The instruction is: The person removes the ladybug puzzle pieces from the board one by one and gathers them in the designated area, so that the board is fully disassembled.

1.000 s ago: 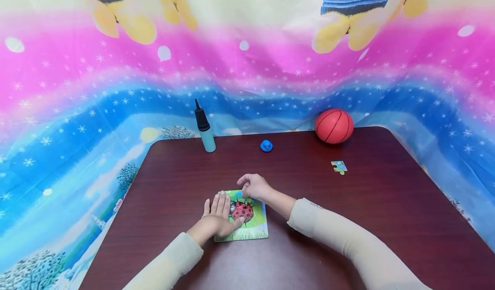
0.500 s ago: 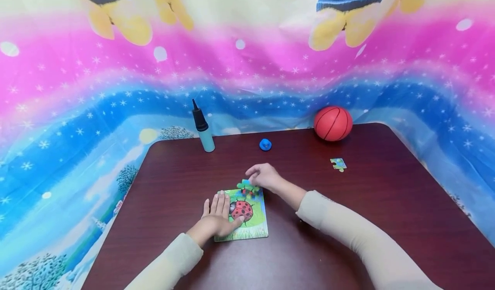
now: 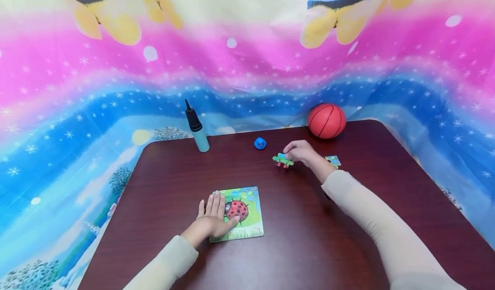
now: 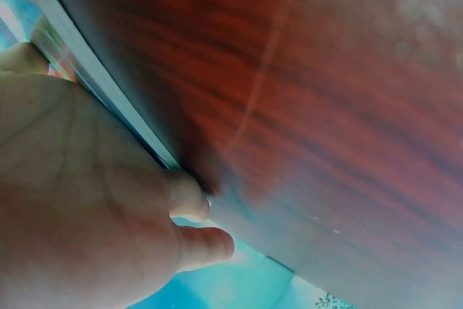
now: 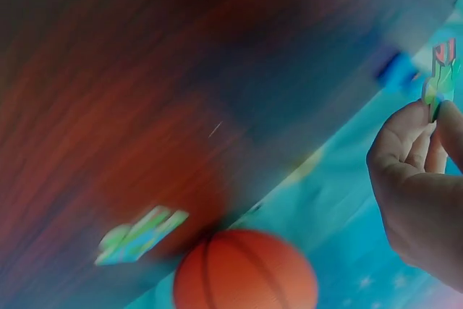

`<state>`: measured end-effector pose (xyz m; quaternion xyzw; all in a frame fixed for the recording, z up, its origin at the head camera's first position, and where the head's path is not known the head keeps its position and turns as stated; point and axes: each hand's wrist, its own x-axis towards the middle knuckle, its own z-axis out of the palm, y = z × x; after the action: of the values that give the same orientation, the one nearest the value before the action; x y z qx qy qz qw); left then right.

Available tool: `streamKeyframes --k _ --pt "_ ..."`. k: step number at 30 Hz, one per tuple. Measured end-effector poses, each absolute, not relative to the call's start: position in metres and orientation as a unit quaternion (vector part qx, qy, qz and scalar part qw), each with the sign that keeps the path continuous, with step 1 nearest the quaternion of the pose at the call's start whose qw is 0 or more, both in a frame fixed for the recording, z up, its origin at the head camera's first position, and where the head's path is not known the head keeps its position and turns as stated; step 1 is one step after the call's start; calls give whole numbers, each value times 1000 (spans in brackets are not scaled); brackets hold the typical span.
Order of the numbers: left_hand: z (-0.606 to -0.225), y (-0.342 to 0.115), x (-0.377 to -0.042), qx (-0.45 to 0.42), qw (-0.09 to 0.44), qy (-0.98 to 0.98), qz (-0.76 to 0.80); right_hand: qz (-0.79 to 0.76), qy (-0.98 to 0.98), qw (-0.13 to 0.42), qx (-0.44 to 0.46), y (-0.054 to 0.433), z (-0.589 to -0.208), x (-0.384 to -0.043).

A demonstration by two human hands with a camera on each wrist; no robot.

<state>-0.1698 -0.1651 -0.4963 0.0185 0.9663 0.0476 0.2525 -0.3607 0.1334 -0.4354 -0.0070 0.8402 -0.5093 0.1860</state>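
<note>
My left hand point(image 3: 210, 219) rests flat on the left part of a square ladybug jigsaw puzzle point(image 3: 251, 221), fingers straight and thumb near the red ladybug. In the left wrist view the puzzle's raised edge point(image 4: 108, 88) runs along beside that hand. Over the table, beyond the puzzle and to its right, my right hand point(image 3: 303, 152) pinches a green and blue puzzle piece point(image 3: 283, 160) with red bits along its lower side. The right wrist view shows this puzzle piece point(image 5: 438, 85) between thumb and fingertips. Another puzzle piece point(image 3: 333, 160) lies farther right, partly behind the right forearm.
A red basketball point(image 3: 326, 121) sits at the back right of the dark wooden table point(image 3: 166, 195). A small blue toy point(image 3: 260, 143) is at the back middle. The teal and black hand pump point(image 3: 198, 129) stands to its left. A printed cloth hangs behind.
My right hand has lifted the puzzle piece off the puzzle's top right area and carried it away, to the right. My left hand stays on the puzzle. The head view has shifted slightly.
</note>
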Motion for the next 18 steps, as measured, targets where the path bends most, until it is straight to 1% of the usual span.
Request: streamKeyframes --k 3,10,13,18 --pt "-498 -165 -170 22 241 969 49 -502 846 181 -7 149 -434 -370" --pt "-504 -169 -163 14 244 969 48 -477 849 225 -31 155 -445 -378" --pt "-504 -169 -164 21 235 970 53 -445 869 211 -52 158 -448 -383" --pt "-502 -168 -166 23 233 971 51 -383 905 162 -86 163 -454 -393"
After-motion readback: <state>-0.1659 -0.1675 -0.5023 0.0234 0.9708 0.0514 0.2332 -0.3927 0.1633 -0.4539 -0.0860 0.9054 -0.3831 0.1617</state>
